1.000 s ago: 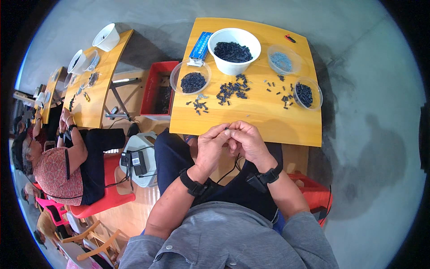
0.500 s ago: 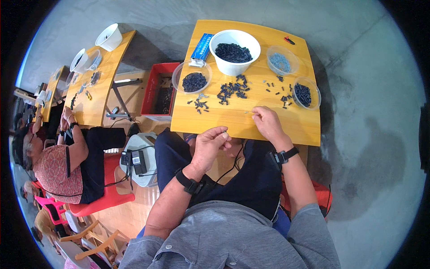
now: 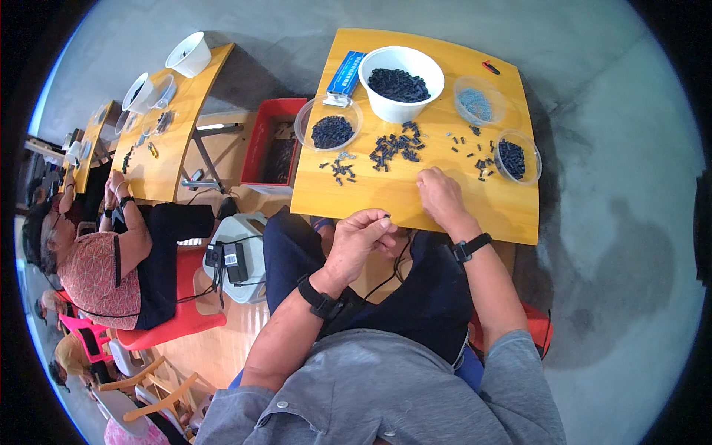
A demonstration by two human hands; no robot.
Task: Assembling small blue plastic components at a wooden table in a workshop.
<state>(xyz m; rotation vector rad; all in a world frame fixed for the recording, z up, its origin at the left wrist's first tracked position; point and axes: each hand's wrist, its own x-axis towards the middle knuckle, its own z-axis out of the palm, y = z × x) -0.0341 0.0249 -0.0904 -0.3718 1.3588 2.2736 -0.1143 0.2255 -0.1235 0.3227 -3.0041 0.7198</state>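
A tiny dark part (image 3: 386,216) sits pinched between thumb and fingertips of the left hand (image 3: 361,239), held up over the lap just off the near edge of the counter (image 3: 386,200). A second ago both hands were bunched together there, working on something between them; since then the right hand (image 3: 439,194) has left and gone forward, and it now lies palm down on the wood near the near edge, fingers curled loosely with nothing visibly between them. That parting reads as one piece being finished or set, with the right hand going for another.

Ahead of the right hand, loose dark parts (image 3: 393,146) are strewn across the middle of the counter. Beyond them stands a white bowl (image 3: 401,73) heaped with the same parts, with a clear dish (image 3: 331,131) of dark parts towards the left edge, another clear dish (image 3: 512,157) at the right edge, and a blue box (image 3: 345,76) near the far left corner.
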